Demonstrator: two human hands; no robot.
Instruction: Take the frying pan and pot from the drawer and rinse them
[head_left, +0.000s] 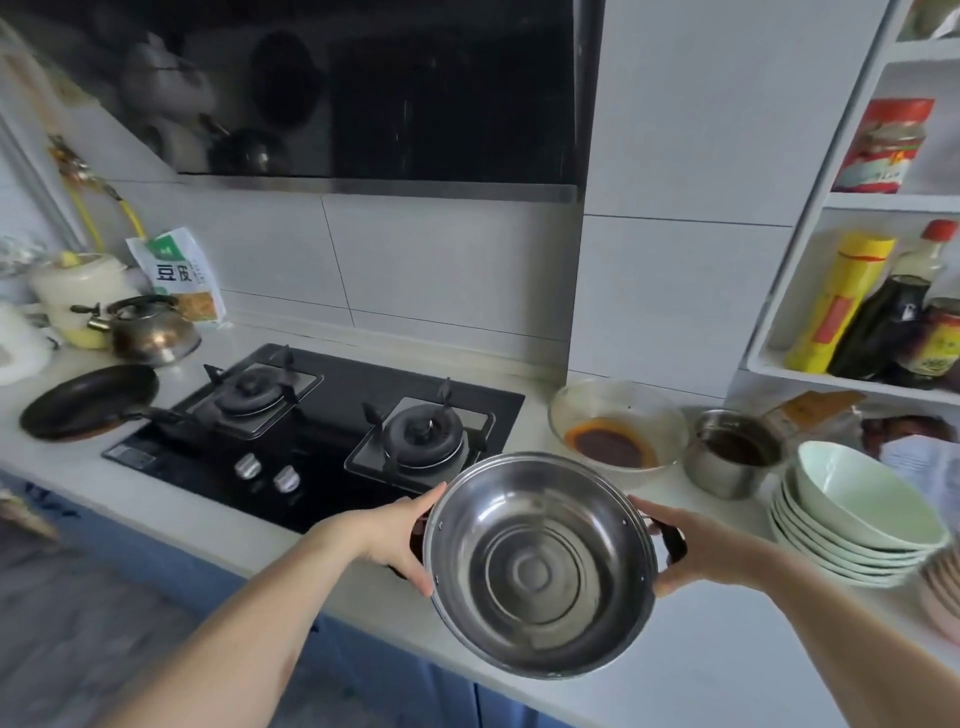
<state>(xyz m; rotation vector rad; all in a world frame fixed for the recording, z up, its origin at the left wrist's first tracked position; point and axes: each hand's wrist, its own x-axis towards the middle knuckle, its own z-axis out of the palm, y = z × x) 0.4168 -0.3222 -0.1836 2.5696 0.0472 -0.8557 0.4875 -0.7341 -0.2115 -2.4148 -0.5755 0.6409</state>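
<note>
While we look down from the head view, both our hands hold one vessel above the worktop (218, 525).
Left hand (397, 540): grip curled round the pot's dark side handle.
Right hand (691, 551): grip wrapped on the opposite black handle.
Pot (537, 566): round, shiny steel, ringed base, tilted toward us.
Frying pan (88, 400): dark, shallow, on the worktop left of the stove (322, 431).

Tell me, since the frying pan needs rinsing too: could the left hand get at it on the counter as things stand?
Probably not right away. The left hand grips one handle of the pot, and the right hand the other. The frying pan lies far left past the stove, nothing covering it.
</note>
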